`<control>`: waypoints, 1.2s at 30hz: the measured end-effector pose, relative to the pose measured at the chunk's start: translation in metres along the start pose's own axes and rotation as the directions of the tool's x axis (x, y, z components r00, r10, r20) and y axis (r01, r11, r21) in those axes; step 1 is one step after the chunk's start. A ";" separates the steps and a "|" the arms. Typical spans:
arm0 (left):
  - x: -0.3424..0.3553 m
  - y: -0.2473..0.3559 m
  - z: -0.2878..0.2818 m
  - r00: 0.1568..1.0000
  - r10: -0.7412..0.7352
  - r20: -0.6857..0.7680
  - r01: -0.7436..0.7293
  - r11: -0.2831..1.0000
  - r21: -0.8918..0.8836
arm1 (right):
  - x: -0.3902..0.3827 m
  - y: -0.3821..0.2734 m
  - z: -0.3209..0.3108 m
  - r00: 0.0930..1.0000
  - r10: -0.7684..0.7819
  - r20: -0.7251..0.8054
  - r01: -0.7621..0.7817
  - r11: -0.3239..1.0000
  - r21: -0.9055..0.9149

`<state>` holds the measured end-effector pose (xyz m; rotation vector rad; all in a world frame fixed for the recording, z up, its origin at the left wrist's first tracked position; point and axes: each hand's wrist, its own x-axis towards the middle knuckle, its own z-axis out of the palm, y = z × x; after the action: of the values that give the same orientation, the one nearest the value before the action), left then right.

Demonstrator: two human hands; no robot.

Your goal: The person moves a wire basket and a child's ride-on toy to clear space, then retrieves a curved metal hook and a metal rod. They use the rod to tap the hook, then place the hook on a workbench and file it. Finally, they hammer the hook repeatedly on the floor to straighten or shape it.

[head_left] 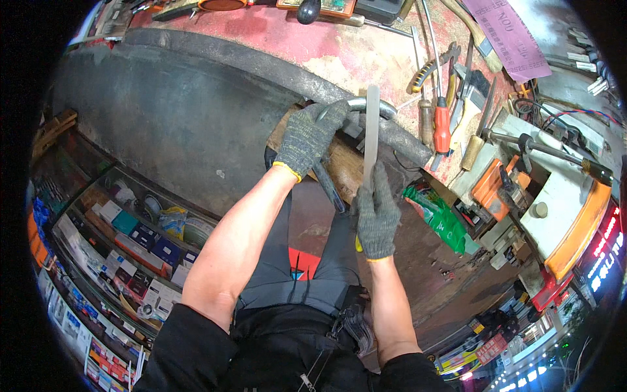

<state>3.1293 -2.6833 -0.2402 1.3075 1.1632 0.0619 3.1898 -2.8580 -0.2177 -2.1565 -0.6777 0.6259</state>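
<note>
My left hand, in a dark grey knit glove with a yellow cuff, is closed round a curved shiny metal bar at the bench's front edge. A flat grey file stands lengthwise across that bar, its far tip over the bench. My right hand, gloved alike, grips the file's near end; a bit of yellow shows under the palm. Below my left hand a dark elongated piece slants down beside a rounded wooden block. Whether that piece joins the bar, I cannot tell.
On the worn red bench lie pliers, a red-handled screwdriver, a brush and a pink paper. A white-and-orange machine stands right. A glass case of boxes is at left, a green bag below the bench.
</note>
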 end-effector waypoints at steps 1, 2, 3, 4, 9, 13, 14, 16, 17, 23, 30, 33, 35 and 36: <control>0.000 0.000 0.000 0.996 0.089 -0.023 -0.088 0.995 0.049 | 0.009 0.003 0.000 0.981 -0.193 -0.036 0.187 0.974 -0.128; 0.000 0.000 0.000 0.983 0.177 -0.044 -0.172 0.980 0.101 | 0.016 -0.001 0.001 0.971 -0.236 -0.049 0.227 0.963 -0.146; 0.000 0.000 0.000 0.962 0.266 -0.063 -0.253 0.954 0.158 | 0.026 -0.005 0.002 0.977 -0.209 -0.035 0.205 0.974 -0.090; 0.000 0.000 0.000 0.970 0.236 -0.059 -0.227 0.964 0.137 | 0.029 -0.010 0.003 1.000 -0.031 0.000 0.031 0.997 0.069; 0.001 0.002 0.000 0.995 0.094 -0.033 -0.092 0.994 0.066 | 0.000 -0.023 -0.009 0.988 0.145 0.050 -0.147 0.989 0.036; -0.001 0.006 -0.001 0.989 0.144 -0.022 -0.141 0.985 0.102 | 0.021 -0.020 -0.005 0.994 0.098 0.052 -0.103 0.990 0.099; -0.001 0.007 -0.002 0.994 0.109 -0.010 -0.106 0.981 0.161 | 0.031 -0.019 -0.004 0.992 0.086 0.092 -0.095 0.991 0.097; -0.002 0.009 -0.002 1.000 0.018 0.007 -0.018 0.991 0.130 | 0.026 -0.013 -0.004 0.995 0.061 0.083 -0.072 0.989 0.128; -0.001 0.010 -0.003 1.000 -0.005 -0.005 0.005 0.994 0.112 | 0.015 -0.012 -0.004 0.975 0.191 0.111 -0.209 0.961 0.179; -0.004 0.010 -0.001 0.999 0.045 -0.016 -0.044 0.996 0.073 | 0.012 -0.022 -0.008 0.993 0.105 0.057 -0.109 0.990 0.086; -0.002 0.011 -0.003 1.000 -0.015 0.001 0.015 0.999 -0.039 | -0.046 -0.009 -0.027 0.914 0.342 0.220 -0.348 0.937 -0.010; -0.002 0.012 -0.003 1.000 -0.013 0.018 0.014 0.997 -0.076 | -0.109 0.013 -0.044 0.856 0.492 0.159 -0.516 0.829 0.216; -0.002 0.012 -0.003 0.996 -0.090 0.024 0.091 0.994 -0.053 | -0.115 0.020 -0.052 0.884 0.463 0.066 -0.432 0.755 0.494; -0.002 0.012 -0.003 1.000 -0.012 0.009 0.013 0.999 -0.050 | -0.109 0.020 -0.055 0.899 0.437 0.001 -0.393 0.808 0.439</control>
<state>3.1326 -2.6787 -0.2295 1.2556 1.1550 0.0752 3.1487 -2.9675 -0.1787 -1.8995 0.0143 0.8041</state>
